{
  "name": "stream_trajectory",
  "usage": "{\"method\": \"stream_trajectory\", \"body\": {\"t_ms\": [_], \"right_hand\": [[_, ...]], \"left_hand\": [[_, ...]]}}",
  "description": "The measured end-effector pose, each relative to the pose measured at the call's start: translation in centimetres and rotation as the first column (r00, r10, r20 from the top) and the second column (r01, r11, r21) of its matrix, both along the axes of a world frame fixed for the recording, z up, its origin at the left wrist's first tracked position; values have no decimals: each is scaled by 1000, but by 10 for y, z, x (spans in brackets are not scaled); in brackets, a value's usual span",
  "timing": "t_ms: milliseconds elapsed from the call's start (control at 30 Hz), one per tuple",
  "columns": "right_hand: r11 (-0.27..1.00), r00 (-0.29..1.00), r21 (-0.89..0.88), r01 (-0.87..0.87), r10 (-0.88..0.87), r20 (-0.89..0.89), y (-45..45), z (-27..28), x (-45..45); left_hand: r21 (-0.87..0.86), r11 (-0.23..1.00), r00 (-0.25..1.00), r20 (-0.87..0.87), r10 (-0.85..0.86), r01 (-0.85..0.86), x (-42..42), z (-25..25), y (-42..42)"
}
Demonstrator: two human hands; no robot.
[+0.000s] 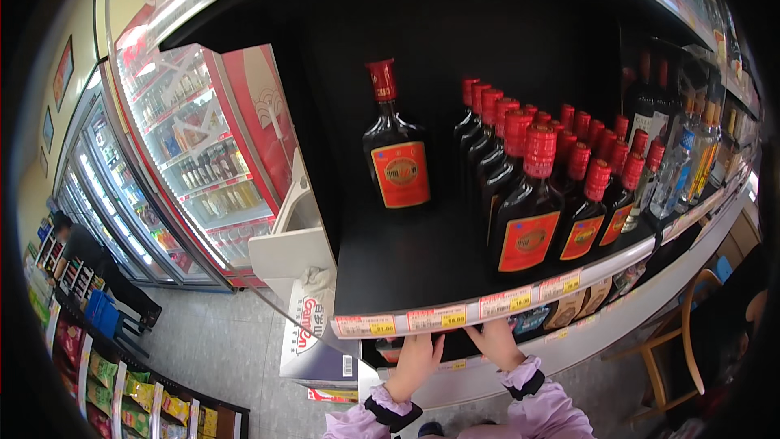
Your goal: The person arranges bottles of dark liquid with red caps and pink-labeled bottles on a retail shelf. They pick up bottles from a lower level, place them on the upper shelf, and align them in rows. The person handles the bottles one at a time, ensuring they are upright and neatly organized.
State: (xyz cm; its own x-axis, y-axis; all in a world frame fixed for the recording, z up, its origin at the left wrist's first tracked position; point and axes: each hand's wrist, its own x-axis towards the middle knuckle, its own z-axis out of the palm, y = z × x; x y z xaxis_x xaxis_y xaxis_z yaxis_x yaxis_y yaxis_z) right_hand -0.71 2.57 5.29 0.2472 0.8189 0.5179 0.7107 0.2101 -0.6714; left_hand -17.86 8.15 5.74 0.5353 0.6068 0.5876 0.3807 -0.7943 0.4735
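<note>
My left hand and my right hand reach to the front edge of a black shelf, just under its strip of price tags. The fingertips of both hands are hidden beneath that strip, so any hold there cannot be seen. On the shelf above, a dark liquor bottle with a red cap and red label stands alone at the left. To the right, rows of similar bottles stand close together, with smaller ones beside them.
Clear bottles stand farther right. A lower shelf holds packaged goods. A cardboard carton and a white sink are at the left; a wooden chair is at the right. A person bends near the far-left fridges.
</note>
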Motion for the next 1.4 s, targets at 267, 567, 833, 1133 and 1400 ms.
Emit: {"method": "stream_trajectory", "body": {"t_ms": [267,567,833,1133,1400], "right_hand": [[997,999,-72,-16,19,38,21,-36,11],[999,995,4,-36,35,90,33,-71,9],[997,994,-13,-70,71,86,40,-80,9],[999,997,5,-41,41,65,33,-63,2],[985,977,-93,-148,131,-170,14,-12,-8]], "left_hand": [[-12,1000,998,-60,-4,3,21,-15,11],[61,998,981,-191,44,-33,23,-22,21],[202,979,981,-191,27,12,22,-27,25],[117,993,968,-249,23,6,18,-17,23],[-49,992,978,-168,-123,117,14,-8,24]]}}
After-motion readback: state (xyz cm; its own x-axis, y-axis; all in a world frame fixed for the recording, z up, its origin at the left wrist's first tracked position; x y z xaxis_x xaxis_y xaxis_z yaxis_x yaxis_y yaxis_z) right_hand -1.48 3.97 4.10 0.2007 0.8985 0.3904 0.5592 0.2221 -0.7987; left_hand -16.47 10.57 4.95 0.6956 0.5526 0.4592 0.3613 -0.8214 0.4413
